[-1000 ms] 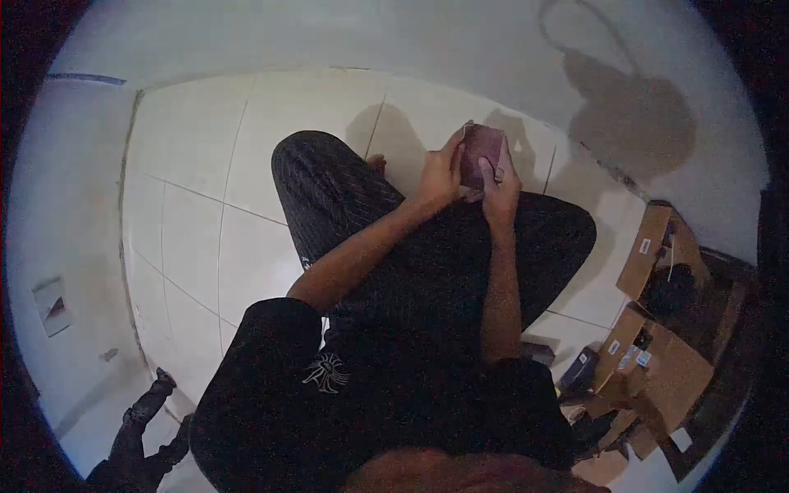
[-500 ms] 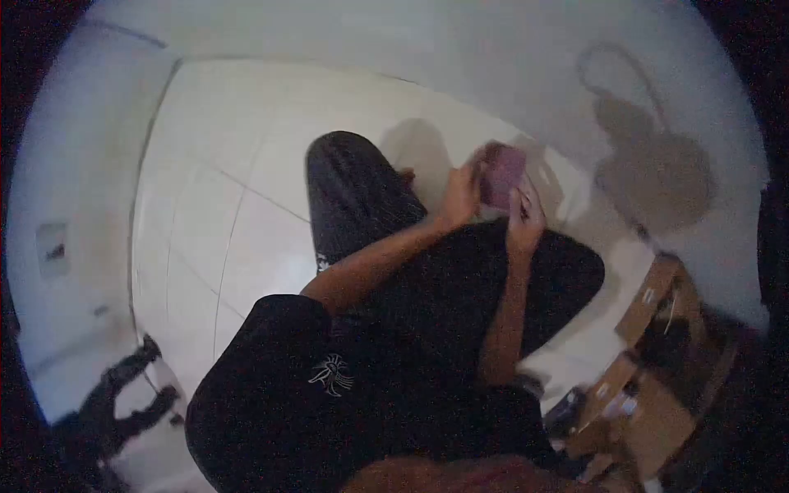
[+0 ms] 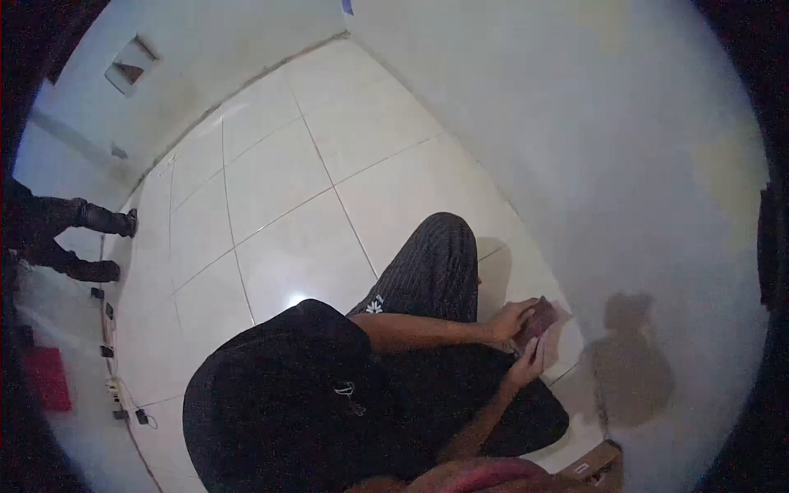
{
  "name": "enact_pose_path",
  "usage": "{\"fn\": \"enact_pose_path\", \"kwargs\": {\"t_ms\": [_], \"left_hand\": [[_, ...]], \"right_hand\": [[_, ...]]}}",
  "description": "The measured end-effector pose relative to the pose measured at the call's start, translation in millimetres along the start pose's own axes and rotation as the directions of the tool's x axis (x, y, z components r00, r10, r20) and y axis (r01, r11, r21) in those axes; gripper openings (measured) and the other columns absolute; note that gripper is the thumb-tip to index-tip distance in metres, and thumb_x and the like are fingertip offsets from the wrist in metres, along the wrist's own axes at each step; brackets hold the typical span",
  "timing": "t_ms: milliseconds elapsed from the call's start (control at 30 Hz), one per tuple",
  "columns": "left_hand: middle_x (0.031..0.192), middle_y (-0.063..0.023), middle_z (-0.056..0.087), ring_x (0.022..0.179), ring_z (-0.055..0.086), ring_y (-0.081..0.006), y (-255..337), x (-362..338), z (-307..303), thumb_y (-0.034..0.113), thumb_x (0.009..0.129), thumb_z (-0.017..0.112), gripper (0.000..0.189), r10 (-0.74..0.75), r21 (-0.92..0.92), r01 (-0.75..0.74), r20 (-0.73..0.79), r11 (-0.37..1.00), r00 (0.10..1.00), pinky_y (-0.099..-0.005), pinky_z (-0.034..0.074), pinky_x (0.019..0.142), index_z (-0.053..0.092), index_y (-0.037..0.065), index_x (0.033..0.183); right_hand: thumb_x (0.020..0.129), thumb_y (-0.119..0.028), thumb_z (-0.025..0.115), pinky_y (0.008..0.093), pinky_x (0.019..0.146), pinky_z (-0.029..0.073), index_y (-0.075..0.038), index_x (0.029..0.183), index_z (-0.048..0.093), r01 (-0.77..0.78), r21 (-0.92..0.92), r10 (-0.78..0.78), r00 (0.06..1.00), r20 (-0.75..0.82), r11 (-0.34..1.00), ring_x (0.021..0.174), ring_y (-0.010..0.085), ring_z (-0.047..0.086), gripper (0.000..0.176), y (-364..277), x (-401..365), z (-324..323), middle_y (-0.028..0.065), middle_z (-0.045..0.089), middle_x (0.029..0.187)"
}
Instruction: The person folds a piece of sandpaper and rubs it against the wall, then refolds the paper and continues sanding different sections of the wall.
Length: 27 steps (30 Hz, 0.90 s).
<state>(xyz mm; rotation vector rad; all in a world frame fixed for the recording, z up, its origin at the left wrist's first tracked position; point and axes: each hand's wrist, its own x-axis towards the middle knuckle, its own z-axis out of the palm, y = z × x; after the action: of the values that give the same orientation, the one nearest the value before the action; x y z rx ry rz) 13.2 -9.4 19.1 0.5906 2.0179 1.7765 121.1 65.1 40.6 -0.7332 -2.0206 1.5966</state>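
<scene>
A small, flat, maroon piece [image 3: 538, 323], roughly rectangular, sits between my two hands above the floor, close to my bent legs. My left hand [image 3: 508, 325] grips its left side, fingers curled against it. On its lower edge, my right hand [image 3: 527, 366] closes with thumb and fingers. Its exact kind is too blurred to tell, and my fingers hide part of it.
I sit with bent legs on a white tiled floor [image 3: 279, 214] beside a pale wall [image 3: 625, 164]. A brown cardboard box [image 3: 598, 466] stands at lower right. At left are another person's dark-trousered legs [image 3: 82, 218] and a cable with black adapters [image 3: 108, 349].
My view has swung left, so my hands and the maroon piece now appear lower and more to the right. Most of the boxes have left view. Both hands still hold the piece.
</scene>
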Motion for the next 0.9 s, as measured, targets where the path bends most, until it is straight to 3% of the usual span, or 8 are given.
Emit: {"fn": "enact_pose_path", "kwargs": {"t_ms": [67,233,400,467,533,667,833,900], "left_hand": [[0.09,-0.0269,0.063,0.072,0.063,-0.0335,-7,1,10,0.017,0.098,0.046,0.037,0.173,0.139,-0.151,-0.157,0.979,0.972,-0.0411,0.048,0.072,0.049,0.001,0.131],[0.093,-0.0282,0.063,0.08,0.065,-0.0344,18,-6,4,0.018,0.098,0.046,0.037,0.158,0.061,-0.154,-0.064,0.986,0.985,-0.0409,0.048,0.077,0.049,-0.001,0.13],[0.103,-0.0248,0.065,0.083,0.066,-0.032,25,-10,-4,0.021,0.1,0.044,0.039,0.417,0.095,-0.416,0.015,0.904,0.909,-0.0405,0.049,0.081,0.047,-0.002,0.131],[0.108,-0.0217,0.065,0.082,0.066,-0.0299,43,-17,-12,0.023,0.101,0.042,0.042,0.151,-0.084,-0.128,0.403,0.988,0.903,-0.0405,0.05,0.083,0.043,-0.002,0.135],[0.107,-0.0211,0.065,0.082,0.067,-0.0328,58,-15,-18,0.023,0.101,0.04,0.038,-0.036,-0.038,0.062,0.48,0.997,0.877,-0.0415,0.053,0.078,0.048,0.004,0.132],[0.1,-0.021,0.066,0.079,0.066,-0.034,29,-12,-3,0.027,0.1,0.042,0.04,0.213,0.014,-0.226,0.284,0.974,0.935,-0.0434,0.053,0.078,0.046,0.005,0.133],[0.094,-0.023,0.064,0.085,0.064,-0.0379,32,-15,-2,0.03,0.098,0.046,0.046,0.078,0.177,-0.095,0.097,0.98,0.992,-0.0441,0.05,0.081,0.042,0.006,0.136],[0.099,-0.0242,0.063,0.093,0.062,-0.0407,23,-7,-1,0.029,0.096,0.047,0.045,-0.046,0.153,0.031,0.095,0.988,0.994,-0.0454,0.048,0.085,0.042,0.006,0.135]], "right_hand": [[0.095,-0.019,0.053,0.038,0.096,0.046,0.004,0.134,0.048,-0.002,-0.087,-0.002,0.999,-0.044,0.996,0.116,0.0308,0.054,0.045,3,1,-11,0.0209,0.049,0.136],[0.094,-0.025,0.057,0.0381,0.071,0.056,0.006,0.129,0.051,-0.128,0.22,0.158,0.979,-0.127,0.967,0.106,0.033,0.057,0.047,-29,-4,-19,0.0203,0.053,0.128],[0.094,-0.03,0.057,0.0404,0.086,0.051,0.004,0.127,0.051,-0.304,0.193,0.321,0.945,-0.06,0.933,0.109,0.0298,0.054,0.048,-30,-6,-19,0.0174,0.053,0.127],[0.094,-0.033,0.057,0.0411,0.092,0.048,0.003,0.127,0.051,-0.303,0.265,0.32,0.947,-0.02,0.915,0.112,0.0292,0.053,0.049,-27,-3,-20,0.0169,0.053,0.127],[0.094,-0.04,0.055,0.0405,0.1,0.041,0.003,0.132,0.045,-0.529,0.438,0.477,0.847,0.233,0.727,0.115,0.0293,0.052,0.059,-16,0,-27,0.0161,0.05,0.131],[0.095,-0.044,0.054,0.0412,0.102,0.04,0.004,0.14,0.034,-0.472,0.57,0.375,0.881,0.288,0.673,0.12,0.0305,0.049,0.069,-12,-2,-28,0.0165,0.044,0.137],[0.099,-0.044,0.042,0.0421,0.114,0.023,0.005,0.145,0.022,-0.342,-0.022,0.32,0.896,-0.308,0.939,0.138,0.0343,0.027,0.07,-40,17,-41,0.0222,0.027,0.15],[0.102,-0.038,0.034,0.0396,0.116,0.016,0.004,0.146,0.021,0.214,-0.221,-0.287,0.878,-0.384,0.952,0.142,0.0333,0.02,0.062,-46,50,-77,0.022,0.02,0.153]]}}
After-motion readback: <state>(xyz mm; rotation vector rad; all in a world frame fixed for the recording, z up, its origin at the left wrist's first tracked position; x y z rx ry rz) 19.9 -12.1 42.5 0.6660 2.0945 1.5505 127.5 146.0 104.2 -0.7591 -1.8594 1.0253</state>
